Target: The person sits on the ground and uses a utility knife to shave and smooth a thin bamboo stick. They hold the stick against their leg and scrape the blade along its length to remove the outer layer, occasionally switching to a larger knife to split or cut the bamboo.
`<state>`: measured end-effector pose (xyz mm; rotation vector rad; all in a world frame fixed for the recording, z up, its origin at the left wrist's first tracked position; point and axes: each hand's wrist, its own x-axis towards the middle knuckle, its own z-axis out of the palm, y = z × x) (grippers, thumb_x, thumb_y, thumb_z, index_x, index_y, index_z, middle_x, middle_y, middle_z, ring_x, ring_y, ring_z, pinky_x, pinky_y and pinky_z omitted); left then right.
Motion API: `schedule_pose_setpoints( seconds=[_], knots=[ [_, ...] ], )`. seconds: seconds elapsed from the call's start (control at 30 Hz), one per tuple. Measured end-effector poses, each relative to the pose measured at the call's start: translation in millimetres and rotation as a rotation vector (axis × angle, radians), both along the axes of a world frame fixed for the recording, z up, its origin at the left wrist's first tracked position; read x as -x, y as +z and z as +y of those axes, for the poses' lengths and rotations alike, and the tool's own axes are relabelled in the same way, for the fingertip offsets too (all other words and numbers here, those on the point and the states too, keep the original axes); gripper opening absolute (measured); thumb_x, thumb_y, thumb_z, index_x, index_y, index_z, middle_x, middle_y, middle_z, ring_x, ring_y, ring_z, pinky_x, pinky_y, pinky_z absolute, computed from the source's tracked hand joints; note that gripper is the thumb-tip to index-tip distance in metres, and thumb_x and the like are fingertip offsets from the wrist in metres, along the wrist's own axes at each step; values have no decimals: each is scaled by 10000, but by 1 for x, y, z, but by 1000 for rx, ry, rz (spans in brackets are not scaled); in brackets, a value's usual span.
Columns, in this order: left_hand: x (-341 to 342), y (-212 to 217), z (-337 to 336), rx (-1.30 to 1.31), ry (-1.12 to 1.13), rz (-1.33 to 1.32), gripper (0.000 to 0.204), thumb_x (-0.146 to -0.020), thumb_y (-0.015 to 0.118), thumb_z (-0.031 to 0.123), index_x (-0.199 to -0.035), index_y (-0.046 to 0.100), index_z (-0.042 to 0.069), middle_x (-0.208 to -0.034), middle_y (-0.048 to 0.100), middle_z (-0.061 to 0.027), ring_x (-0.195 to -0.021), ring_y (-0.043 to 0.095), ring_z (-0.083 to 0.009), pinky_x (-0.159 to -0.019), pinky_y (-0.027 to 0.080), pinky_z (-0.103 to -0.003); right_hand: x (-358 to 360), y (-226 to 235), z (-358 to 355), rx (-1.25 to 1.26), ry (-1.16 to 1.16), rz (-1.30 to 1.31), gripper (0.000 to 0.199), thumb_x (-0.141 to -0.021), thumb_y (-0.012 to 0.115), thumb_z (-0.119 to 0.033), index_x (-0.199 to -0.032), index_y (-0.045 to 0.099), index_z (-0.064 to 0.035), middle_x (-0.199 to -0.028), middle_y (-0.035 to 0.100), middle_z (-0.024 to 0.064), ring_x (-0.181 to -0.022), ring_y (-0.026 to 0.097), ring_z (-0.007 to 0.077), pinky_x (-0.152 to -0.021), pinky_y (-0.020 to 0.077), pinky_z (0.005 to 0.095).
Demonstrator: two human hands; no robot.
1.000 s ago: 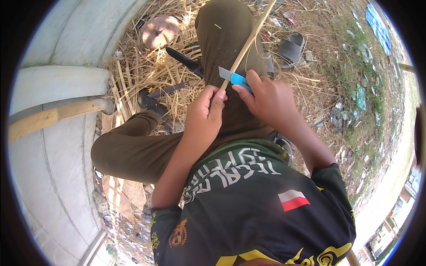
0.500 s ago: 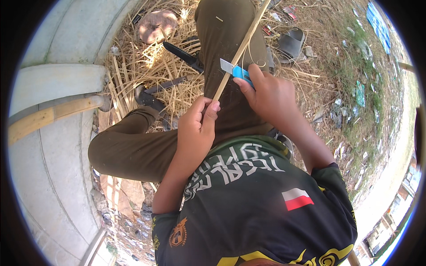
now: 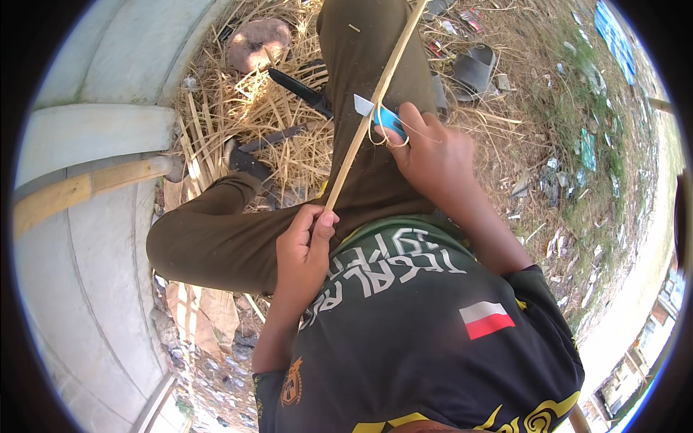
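A long, thin bamboo strip (image 3: 352, 150) slants across my raised thigh, running out of view at the top. My left hand (image 3: 306, 242) is closed on its near end, thumb pressed along it. In my right hand (image 3: 435, 153) is a blue utility knife (image 3: 390, 121), fingers wrapped round its handle. The knife's bare blade lies across the strip, its tip showing on the left side. A thin curled shaving hangs by the blade and over my right fingers.
A heap of pale shavings (image 3: 289, 155) covers the ground at left, with a dark-bladed knife (image 3: 297, 88) and a round stone (image 3: 258, 45) on it. A grey sandal (image 3: 474, 71) lies to the right. A pale curved wall (image 3: 86, 252) with a bamboo pole (image 3: 94, 184) stands left.
My left hand has drawn the strip back toward my body and slightly left. The right hand with the knife has shifted only a little. The shaving now curls over the right fingers.
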<state>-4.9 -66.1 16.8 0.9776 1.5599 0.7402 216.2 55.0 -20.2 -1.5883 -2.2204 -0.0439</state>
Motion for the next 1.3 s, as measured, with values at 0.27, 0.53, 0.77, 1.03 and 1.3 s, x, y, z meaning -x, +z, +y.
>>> schedule_pose_setpoints(
  seconds=[0.27, 0.53, 0.77, 1.03, 1.3],
  knots=[
    [8, 3, 33, 192, -72, -337, 321, -1137, 498, 292, -1089, 675, 29, -732, 464, 58, -634, 385, -22, -567, 333, -207, -20, 15, 20, 208, 134, 147, 438, -1029, 600, -511, -866, 548, -108, -561, 600, 117, -490, 624, 368, -442, 471, 464],
    [-17, -22, 65, 29, -99, -324, 305, -1119, 546, 319, -1082, 652, 35, -771, 491, 56, -619, 380, -5, -522, 301, -179, -16, 20, 16, 214, 122, 51, 438, -1027, 610, -502, -883, 565, -91, -553, 595, 118, -511, 641, 363, -450, 473, 458],
    [-36, -32, 83, -174, -68, -206, 289, -1112, 551, 273, -1032, 667, 21, -745, 566, 16, -676, 508, -42, -611, 414, -236, -16, 22, 15, 246, 126, 8, 389, -1020, 643, -460, -912, 568, -94, -596, 616, 119, -539, 651, 362, -462, 471, 455],
    [-31, -20, 71, -127, -81, -114, 264, -1108, 565, 258, -1043, 663, 22, -778, 563, 24, -700, 495, -38, -621, 411, -215, -11, 10, 11, 133, 69, 53, 443, -1009, 634, -518, -854, 566, -108, -575, 620, 103, -479, 650, 320, -415, 477, 441],
    [-5, -3, 23, 15, -32, -128, 250, -1100, 578, 216, -1012, 660, -2, -750, 542, 22, -703, 473, -46, -639, 403, -224, -8, 7, 9, 136, -2, 70, 423, -1001, 650, -510, -899, 601, -102, -604, 637, 112, -483, 651, 319, -414, 482, 436]
  ],
)
